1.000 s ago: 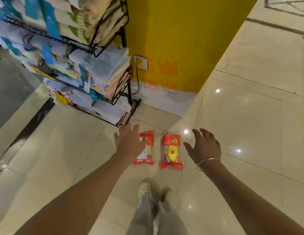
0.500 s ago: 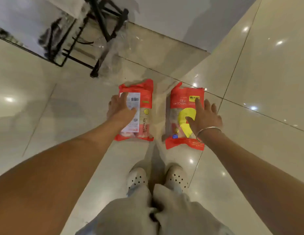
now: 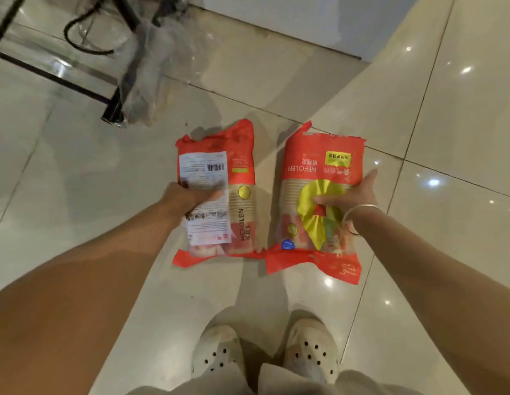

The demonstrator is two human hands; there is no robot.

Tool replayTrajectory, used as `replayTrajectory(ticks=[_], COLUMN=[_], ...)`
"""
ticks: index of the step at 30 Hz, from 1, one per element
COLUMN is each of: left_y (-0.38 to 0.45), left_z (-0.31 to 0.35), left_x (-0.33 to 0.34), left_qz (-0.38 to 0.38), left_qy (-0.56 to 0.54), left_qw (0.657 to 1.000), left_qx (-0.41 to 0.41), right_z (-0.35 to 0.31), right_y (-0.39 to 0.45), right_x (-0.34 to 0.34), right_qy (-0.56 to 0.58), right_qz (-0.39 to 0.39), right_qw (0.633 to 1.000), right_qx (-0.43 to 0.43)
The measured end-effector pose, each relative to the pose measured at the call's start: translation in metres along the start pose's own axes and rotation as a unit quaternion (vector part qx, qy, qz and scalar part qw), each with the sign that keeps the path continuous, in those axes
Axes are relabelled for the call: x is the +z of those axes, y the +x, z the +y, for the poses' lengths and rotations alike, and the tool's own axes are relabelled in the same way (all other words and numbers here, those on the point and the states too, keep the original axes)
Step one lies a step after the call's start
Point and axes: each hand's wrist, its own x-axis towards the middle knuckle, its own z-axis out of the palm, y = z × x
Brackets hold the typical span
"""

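I note: left hand (image 3: 188,198) grips red plastic pack with white barcode label (image 3: 242,178); right hand (image 3: 355,195) grips red plastic pack with yellow print (image 3: 310,169). Packs side by side.

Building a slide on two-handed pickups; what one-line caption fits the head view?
Over a tiled floor, the left hand grips the barcode-side red packet while the right hand grips the yellow-printed red packet.

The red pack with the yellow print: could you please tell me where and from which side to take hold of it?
Grip its long right edge at mid-length, coming from the right, as the right hand does now. The red pack is flat, with thin crimped ends, so the middle should balance best.
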Motion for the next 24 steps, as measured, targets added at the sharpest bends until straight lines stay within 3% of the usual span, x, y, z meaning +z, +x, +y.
replayTrajectory(ticks=[4,11,16,24], left_y=[-0.009,-0.061,-0.184,-0.447], left_z=[0.008,0.048,0.123,0.244], left_x=[0.009,-0.009,-0.077,-0.238], left_qz=[-0.022,-0.007,0.023,0.080], left_qy=[-0.001,-0.010,-0.087,-0.154], left_qw=[0.999,0.998,0.994,0.983], left_qx=[0.030,0.068,0.057,0.067], right_z=[0.003,-0.041,-0.123,-0.293], right_y=[-0.005,-0.061,-0.168,-0.405], right_x=[-0.001,-0.025,-0.082,-0.176], right_qy=[0.075,0.051,0.054,0.016], right_qz=[-0.006,0.001,-0.028,-0.085], right_qw=[0.997,0.997,0.992,0.979], right_qx=[0.030,-0.059,-0.114,-0.184])
